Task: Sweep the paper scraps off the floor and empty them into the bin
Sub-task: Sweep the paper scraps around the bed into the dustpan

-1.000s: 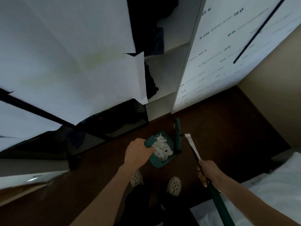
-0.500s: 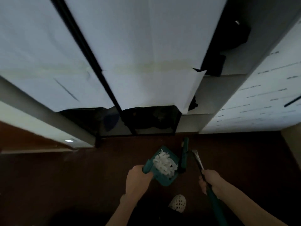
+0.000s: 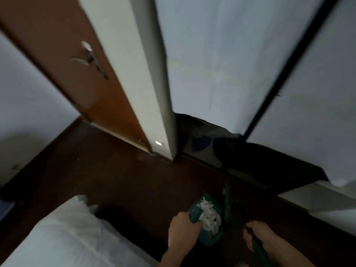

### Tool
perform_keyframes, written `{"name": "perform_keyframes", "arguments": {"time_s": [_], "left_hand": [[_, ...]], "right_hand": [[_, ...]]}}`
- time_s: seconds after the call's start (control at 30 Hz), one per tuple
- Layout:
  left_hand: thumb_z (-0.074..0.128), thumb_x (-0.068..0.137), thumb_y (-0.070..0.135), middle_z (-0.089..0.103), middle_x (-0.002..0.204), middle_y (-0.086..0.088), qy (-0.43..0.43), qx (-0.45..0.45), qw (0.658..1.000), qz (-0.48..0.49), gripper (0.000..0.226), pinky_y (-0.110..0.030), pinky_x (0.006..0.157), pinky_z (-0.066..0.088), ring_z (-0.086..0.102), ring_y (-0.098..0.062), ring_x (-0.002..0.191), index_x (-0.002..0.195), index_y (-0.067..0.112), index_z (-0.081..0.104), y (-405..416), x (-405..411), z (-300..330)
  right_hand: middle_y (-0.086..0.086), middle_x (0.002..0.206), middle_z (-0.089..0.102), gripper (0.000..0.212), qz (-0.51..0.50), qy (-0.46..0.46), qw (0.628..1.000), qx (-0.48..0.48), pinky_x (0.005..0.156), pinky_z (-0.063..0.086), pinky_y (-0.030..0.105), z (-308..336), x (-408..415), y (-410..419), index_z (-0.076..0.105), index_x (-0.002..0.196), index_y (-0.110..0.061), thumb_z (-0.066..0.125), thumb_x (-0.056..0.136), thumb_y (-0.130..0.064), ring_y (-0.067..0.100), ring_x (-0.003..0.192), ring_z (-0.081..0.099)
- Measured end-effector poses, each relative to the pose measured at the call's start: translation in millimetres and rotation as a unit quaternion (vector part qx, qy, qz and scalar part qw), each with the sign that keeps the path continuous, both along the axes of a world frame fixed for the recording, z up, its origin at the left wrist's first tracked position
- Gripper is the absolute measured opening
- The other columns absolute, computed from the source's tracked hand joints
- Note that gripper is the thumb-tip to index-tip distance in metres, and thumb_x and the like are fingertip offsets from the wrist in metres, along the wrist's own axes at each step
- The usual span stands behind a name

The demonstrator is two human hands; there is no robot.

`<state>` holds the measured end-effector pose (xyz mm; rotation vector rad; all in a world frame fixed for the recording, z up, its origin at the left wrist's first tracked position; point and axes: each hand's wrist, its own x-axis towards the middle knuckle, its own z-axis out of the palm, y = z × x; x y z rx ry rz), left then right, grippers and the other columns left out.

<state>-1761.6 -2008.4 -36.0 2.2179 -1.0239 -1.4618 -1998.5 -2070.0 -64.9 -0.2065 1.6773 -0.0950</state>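
In the head view, a teal dustpan (image 3: 207, 224) heaped with white paper scraps (image 3: 210, 214) is gripped by its handle in the left hand (image 3: 182, 231), above the dark floor (image 3: 119, 182). A broom handle (image 3: 258, 249) is clenched in the right hand (image 3: 257, 235).

Dim room, motion blur, wide-angle edge distortion

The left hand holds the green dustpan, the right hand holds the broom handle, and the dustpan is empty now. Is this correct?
Not quite. In the head view the green dustpan, held by the left hand, is full of white paper scraps, not empty. The right hand does hold the broom handle.
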Motion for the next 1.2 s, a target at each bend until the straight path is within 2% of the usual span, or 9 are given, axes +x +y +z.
{"name": "perform_keyframes", "arguments": {"time_s": [0.07, 0.2, 0.27, 0.43, 0.63, 0.8, 0.9, 1.03, 1.2], "left_hand": [[0.060, 0.076, 0.038, 0.071, 0.072, 0.004, -0.004, 0.010, 0.998, 0.063, 0.023, -0.023, 0.057, 0.048, 0.065, -0.008, 0.064, 0.074, 0.016, 0.068, 10, 43, 2], [0.058, 0.071, 0.038, 0.072, 0.084, 0.005, 0.004, 0.029, 0.985, 0.171, 0.030, -0.026, 0.072, 0.056, 0.067, -0.009, 0.078, 0.090, 0.020, 0.072, 26, 107, 9], [0.058, 0.069, 0.039, 0.071, 0.082, 0.005, -0.014, 0.021, 0.975, 0.219, 0.029, -0.027, 0.070, 0.056, 0.067, -0.009, 0.076, 0.088, 0.021, 0.071, 31, 133, 16], [0.061, 0.075, 0.032, 0.068, 0.070, 0.002, -0.023, -0.020, 0.940, 0.339, 0.015, -0.025, 0.053, 0.044, 0.061, -0.010, 0.060, 0.076, 0.018, 0.067, 44, 200, 27], [0.062, 0.075, 0.031, 0.071, 0.071, -0.001, -0.042, -0.040, 0.889, 0.455, 0.012, -0.033, 0.057, 0.052, 0.068, -0.015, 0.066, 0.075, 0.020, 0.068, 41, 281, 36], [0.063, 0.082, 0.030, 0.069, 0.068, 0.001, -0.030, -0.058, 0.852, 0.520, 0.014, -0.026, 0.053, 0.047, 0.062, -0.010, 0.058, 0.072, 0.021, 0.066, 21, 363, 35], [0.063, 0.081, 0.031, 0.072, 0.068, -0.001, -0.046, -0.063, 0.816, 0.573, 0.018, -0.034, 0.058, 0.054, 0.067, -0.015, 0.061, 0.075, 0.015, 0.071, 6, 411, 39], [0.062, 0.078, 0.028, 0.067, 0.058, -0.002, -0.080, -0.056, 0.761, 0.641, 0.021, -0.030, 0.051, 0.045, 0.058, -0.012, 0.052, 0.070, 0.010, 0.069, -8, 469, 46], [0.054, 0.068, 0.034, 0.065, 0.054, -0.002, -0.085, -0.075, 0.691, 0.714, 0.025, -0.036, 0.051, 0.049, 0.056, -0.013, 0.048, 0.059, 0.011, 0.061, -11, 537, 46]], "right_hand": [[0.012, 0.049, 0.048, 0.034, 0.077, -0.002, 0.997, -0.014, 0.032, 0.031, 0.019, 2, 54, -14, 0.054, 0.072, -0.004, 0.044, 0.103, -0.013, 0.020, 0.033, 0.039], [0.013, 0.045, 0.051, 0.038, 0.224, -0.006, 0.974, -0.041, 0.036, 0.035, 0.021, 17, 149, -35, 0.057, 0.064, 0.001, 0.048, 0.100, -0.006, 0.019, 0.030, 0.043], [0.012, 0.045, 0.050, 0.038, 0.273, -0.013, 0.961, -0.039, 0.038, 0.033, 0.022, 22, 189, -46, 0.055, 0.065, 0.001, 0.048, 0.101, -0.011, 0.018, 0.033, 0.041], [0.011, 0.047, 0.048, 0.037, 0.382, -0.022, 0.923, -0.033, 0.033, 0.032, 0.017, 22, 301, -63, 0.053, 0.071, -0.002, 0.047, 0.103, -0.020, 0.016, 0.030, 0.039], [0.012, 0.050, 0.047, 0.033, 0.487, -0.037, 0.870, -0.068, 0.034, 0.032, 0.016, 30, 426, -82, 0.052, 0.072, -0.004, 0.049, 0.101, -0.018, 0.016, 0.028, 0.037], [0.012, 0.051, 0.049, 0.029, 0.557, -0.056, 0.823, -0.094, 0.038, 0.033, 0.018, 29, 531, -116, 0.053, 0.077, -0.003, 0.048, 0.101, -0.019, 0.017, 0.033, 0.039], [0.012, 0.053, 0.048, 0.025, 0.607, -0.073, 0.785, -0.101, 0.037, 0.032, 0.018, 33, 598, -138, 0.052, 0.080, -0.002, 0.048, 0.101, -0.016, 0.017, 0.034, 0.040], [0.011, 0.055, 0.046, 0.018, 0.673, -0.083, 0.728, -0.105, 0.037, 0.032, 0.019, 43, 680, -161, 0.052, 0.083, -0.002, 0.049, 0.098, -0.011, 0.017, 0.035, 0.040], [0.012, 0.056, 0.047, 0.016, 0.732, -0.081, 0.665, -0.125, 0.036, 0.033, 0.019, 53, 773, -160, 0.053, 0.083, -0.001, 0.050, 0.097, -0.008, 0.018, 0.035, 0.041]]}}
